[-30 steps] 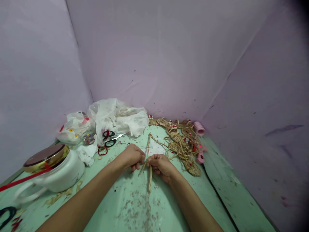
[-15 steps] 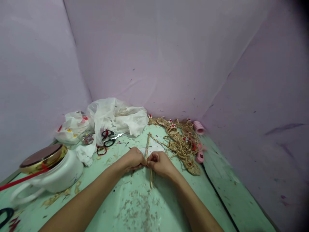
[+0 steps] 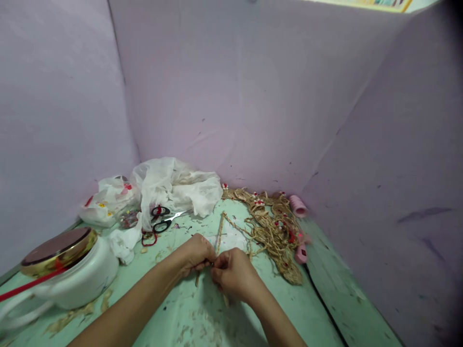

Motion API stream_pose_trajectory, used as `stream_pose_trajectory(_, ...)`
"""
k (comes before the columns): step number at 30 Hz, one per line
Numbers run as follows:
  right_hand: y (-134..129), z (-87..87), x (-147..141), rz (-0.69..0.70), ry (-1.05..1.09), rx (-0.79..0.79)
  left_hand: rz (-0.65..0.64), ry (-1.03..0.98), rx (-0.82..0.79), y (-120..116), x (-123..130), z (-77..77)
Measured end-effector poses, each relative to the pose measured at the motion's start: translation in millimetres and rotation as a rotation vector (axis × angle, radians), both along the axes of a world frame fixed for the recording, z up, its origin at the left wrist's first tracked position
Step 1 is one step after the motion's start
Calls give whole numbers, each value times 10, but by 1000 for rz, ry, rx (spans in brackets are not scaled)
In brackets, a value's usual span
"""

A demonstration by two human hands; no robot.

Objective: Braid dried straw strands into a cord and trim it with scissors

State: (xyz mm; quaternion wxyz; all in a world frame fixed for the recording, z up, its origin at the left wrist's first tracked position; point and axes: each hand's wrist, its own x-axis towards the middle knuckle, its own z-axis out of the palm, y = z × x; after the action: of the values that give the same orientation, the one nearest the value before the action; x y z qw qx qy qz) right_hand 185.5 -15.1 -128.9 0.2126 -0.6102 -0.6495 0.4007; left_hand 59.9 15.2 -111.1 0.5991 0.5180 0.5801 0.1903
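Observation:
A thin braided straw cord [image 3: 220, 232] runs from a bend at the middle of the table down to my two hands. My left hand [image 3: 198, 253] is closed around the cord's near end. Beside it, my right hand [image 3: 231, 271] pinches the same cord, its fingertips touching those of the left. Short straw ends stick out below both hands. From the bend, the cord leads right to a heap of braided straw [image 3: 271, 231] with red and white beads. A white sheet [image 3: 233, 239] lies flat behind my hands.
Black-handled scissors [image 3: 162, 225] and white plastic bags [image 3: 177, 185] lie back left. A white pot [image 3: 90, 279] with a gold-rimmed lid stands left. At right are a pink spool [image 3: 297, 206] and a pink corded tool [image 3: 300, 253].
The view has tilted up, so the table's things sit lower in the picture. Both hands have come slightly nearer along the cord, and a straw end now shows below my left hand.

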Motion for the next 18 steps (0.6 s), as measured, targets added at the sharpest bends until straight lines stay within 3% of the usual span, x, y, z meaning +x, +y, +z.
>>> stream_pose_trajectory(2, 53, 10, 70, -17, 94, -26, -36, -17, 11, 21, -34, -11)
stream_pose_trajectory(5, 125, 76, 160, -214, 231, 6, -91, -45, -9, 56, -77, -41)
stream_pose_trajectory(7, 134, 113, 157, -272, 341, -106, -113, -72, -17, 72, -93, -59)
stream_pose_trajectory(9, 115, 120, 105, -227, 449, -263, -117, -88, -18, 77, -94, -67)
stream_pose_trajectory(11, 91, 93, 42, -162, 497, -320, -112, -87, -17, 75, -87, -66)
stream_pose_trajectory(18, 138, -91, 12, -122, 422, -223, -160, 27, 57, 68, -73, -92)
